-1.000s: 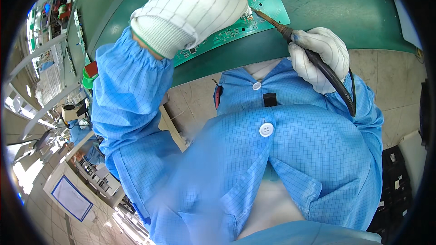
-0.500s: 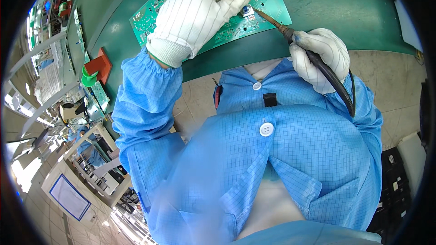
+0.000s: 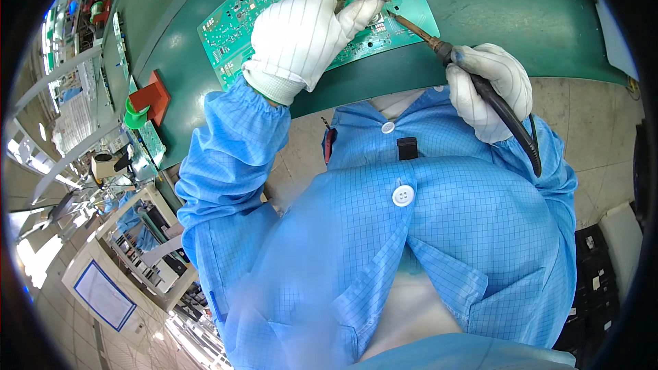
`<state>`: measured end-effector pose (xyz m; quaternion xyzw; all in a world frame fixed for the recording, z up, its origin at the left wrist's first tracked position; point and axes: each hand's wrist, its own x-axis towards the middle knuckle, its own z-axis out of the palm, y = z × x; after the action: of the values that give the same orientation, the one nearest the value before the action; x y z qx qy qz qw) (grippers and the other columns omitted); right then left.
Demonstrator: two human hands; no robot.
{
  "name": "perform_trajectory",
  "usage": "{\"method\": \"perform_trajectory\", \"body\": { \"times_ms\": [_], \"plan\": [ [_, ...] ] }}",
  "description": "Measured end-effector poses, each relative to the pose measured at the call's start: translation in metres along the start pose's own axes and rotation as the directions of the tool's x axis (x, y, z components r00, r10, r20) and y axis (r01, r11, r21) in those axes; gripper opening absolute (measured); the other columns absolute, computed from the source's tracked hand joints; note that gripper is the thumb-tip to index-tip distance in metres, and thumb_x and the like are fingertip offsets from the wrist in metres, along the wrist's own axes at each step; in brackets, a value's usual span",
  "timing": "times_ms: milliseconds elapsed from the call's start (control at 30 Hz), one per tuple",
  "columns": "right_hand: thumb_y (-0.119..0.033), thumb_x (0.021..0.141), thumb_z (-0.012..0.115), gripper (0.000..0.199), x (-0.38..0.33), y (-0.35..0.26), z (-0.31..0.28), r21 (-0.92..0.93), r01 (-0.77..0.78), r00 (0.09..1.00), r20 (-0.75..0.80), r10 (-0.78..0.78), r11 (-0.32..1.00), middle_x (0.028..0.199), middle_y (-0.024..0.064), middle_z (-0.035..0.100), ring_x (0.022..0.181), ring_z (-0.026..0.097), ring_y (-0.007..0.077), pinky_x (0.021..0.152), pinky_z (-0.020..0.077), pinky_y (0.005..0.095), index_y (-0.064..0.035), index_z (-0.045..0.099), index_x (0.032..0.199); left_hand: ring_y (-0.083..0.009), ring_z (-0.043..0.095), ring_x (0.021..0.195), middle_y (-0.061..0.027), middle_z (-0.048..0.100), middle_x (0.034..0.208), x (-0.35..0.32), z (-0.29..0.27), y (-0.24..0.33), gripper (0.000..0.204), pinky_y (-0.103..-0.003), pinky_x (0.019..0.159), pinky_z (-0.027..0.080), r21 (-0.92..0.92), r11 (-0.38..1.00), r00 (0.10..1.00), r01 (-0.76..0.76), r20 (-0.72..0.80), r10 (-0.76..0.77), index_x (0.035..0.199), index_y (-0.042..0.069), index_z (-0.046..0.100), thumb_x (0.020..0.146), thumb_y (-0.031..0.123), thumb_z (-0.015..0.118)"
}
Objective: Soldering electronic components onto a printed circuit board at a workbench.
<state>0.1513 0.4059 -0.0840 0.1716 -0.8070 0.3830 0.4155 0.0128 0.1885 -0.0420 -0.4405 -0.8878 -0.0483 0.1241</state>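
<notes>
My gloved left hand (image 3: pixel 301 34) is over the green circuit board (image 3: pixel 229 48), thumb and fingers drawn together in a pinch. A thin line shows near the fingertips, but what they hold is too small to make out. Beside them is a small silvery square part (image 3: pixel 377 20) on the board, partly covered by the thumb. In my gloved right hand (image 3: pixel 490 89) is a soldering iron (image 3: pixel 504 113), gripped by its dark handle. Its tip points up and left, close to my left fingertips and that square part; whether it touches the board I cannot tell.
The board lies on a green-topped bench (image 3: pixel 507 20). To the left are a red block (image 3: pixel 154 98) and a green spool (image 3: pixel 135 115) by the bench edge. Dark boxes (image 3: pixel 591 281) are stacked at lower right, and a white cabinet (image 3: pixel 103 288) stands at lower left.
My left hand has shifted right and slightly toward me, covering more of the silvery part. My right hand and the soldering iron have moved a little to the right.
</notes>
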Motion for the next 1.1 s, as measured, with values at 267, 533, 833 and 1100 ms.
{"method": "perform_trajectory", "body": {
  "times_ms": [267, 533, 833, 1100],
  "plan": [
    [0.004, 0.073, 0.074, 0.016, -0.002, 0.006, -0.001, -0.129, 0.067, 0.998, -0.009, -0.068, 0.989, 0.089, 0.0125, 0.069, 0.070, 0.071, 0.0257, 0.060, 0.0628, 0.0358, -0.0071, 0.072, 0.084, -0.0271, 0.067, 0.066, -0.0082, 0.065, 0.074, -0.011, -0.042, 0.008, 0.028, -0.037, 0.058, 0.054, 0.032, 0.991, 0.970, -0.131, -0.202, 0.135, 0.091, 0.010, 0.067, 0.094, 0.038, 0.066],
    [0.003, 0.066, 0.077, 0.018, 0.017, -0.015, -0.006, -0.078, -0.108, 0.992, 0.054, 0.112, 0.991, 0.084, 0.0119, 0.072, 0.068, 0.071, 0.0258, 0.064, 0.0596, 0.0338, -0.0014, 0.070, 0.083, -0.0293, 0.070, 0.070, -0.0091, 0.072, 0.078, -0.040, -0.030, 0.018, 0.013, -0.038, 0.061, 0.055, -0.276, 0.924, 0.961, 0.265, -0.007, -0.277, 0.098, 0.014, 0.069, 0.092, 0.026, 0.067],
    [0.004, 0.066, 0.077, 0.029, 0.043, -0.036, 0.021, -0.061, 0.100, 0.977, 0.195, -0.087, 0.993, 0.077, 0.0074, 0.071, 0.056, 0.065, 0.0206, 0.055, 0.0529, 0.0316, -0.0041, 0.068, 0.092, -0.0308, 0.067, 0.061, -0.0115, 0.067, 0.069, -0.032, -0.001, 0.001, 0.016, -0.040, 0.054, 0.054, -0.224, 0.929, 0.950, 0.294, -0.036, -0.310, 0.086, 0.010, 0.062, 0.088, 0.024, 0.070],
    [-0.001, 0.069, 0.080, 0.031, 0.040, -0.022, 0.035, -0.203, 0.265, 0.908, 0.382, -0.173, 0.943, 0.076, 0.0061, 0.068, 0.059, 0.064, 0.0193, 0.053, 0.0501, 0.0309, -0.0035, 0.069, 0.098, -0.0290, 0.067, 0.062, -0.0101, 0.065, 0.068, -0.027, 0.007, -0.006, 0.018, -0.040, 0.054, 0.054, -0.160, 0.962, 0.966, 0.223, -0.098, -0.240, 0.085, 0.011, 0.060, 0.086, 0.026, 0.070]
  ]
}}
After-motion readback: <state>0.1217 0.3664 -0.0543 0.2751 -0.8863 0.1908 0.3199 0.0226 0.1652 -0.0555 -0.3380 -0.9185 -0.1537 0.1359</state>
